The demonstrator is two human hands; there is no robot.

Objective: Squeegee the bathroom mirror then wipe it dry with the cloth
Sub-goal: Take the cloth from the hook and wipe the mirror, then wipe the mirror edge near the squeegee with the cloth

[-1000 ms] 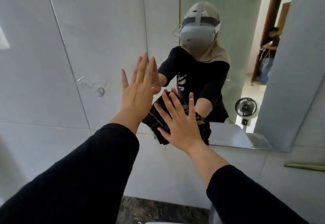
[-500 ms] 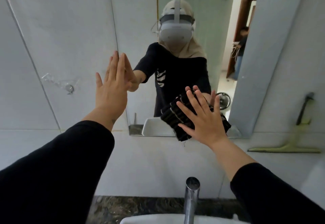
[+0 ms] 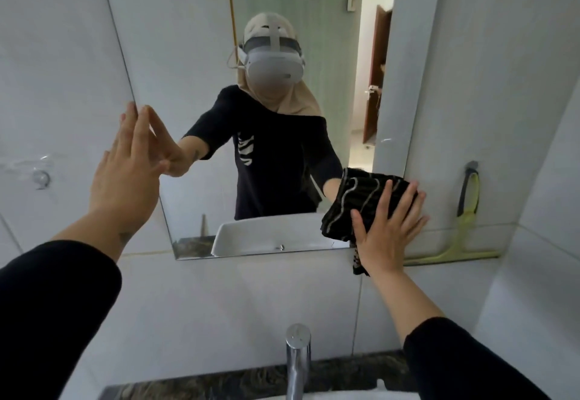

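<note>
1. The mirror (image 3: 194, 54) hangs on a pale tiled wall (image 3: 56, 54) above a basin, and a chrome tap (image 3: 296, 358) rises at the bottom centre of the view.
2. The right hand (image 3: 384, 230) lies flat against the mirror's lower right corner, palm forward, with its fingers (image 3: 405, 198) spread apart and straight, not curled around anything.
3. Under that palm sits the cloth (image 3: 357, 201), black with thin pale wavy stripes, bunched and pressed onto the glass; a small corner of it hangs down below the mirror's bottom edge, beside the wrist.
4. The left hand (image 3: 125, 176) is raised at the mirror's left edge, open and empty, with its fingers (image 3: 141, 126) straight and close together; the fingertips meet the glass right at the edge, touching their own reflection.
5. Both forearms wear black sleeves (image 3: 53, 305), pushed back from the wrists.
6. The squeegee (image 3: 464, 227), light green with a dark grip, hangs on a hook on the wall just to the right of the mirror; its blade rests along a tile ledge, near the right hand but apart from it.
7. The mirror reflects the person wearing a headset (image 3: 273, 63), the white basin (image 3: 270, 236) and an open doorway behind.
8. A dark marbled worktop (image 3: 219, 384) runs along the bottom edge around the tap.
</note>
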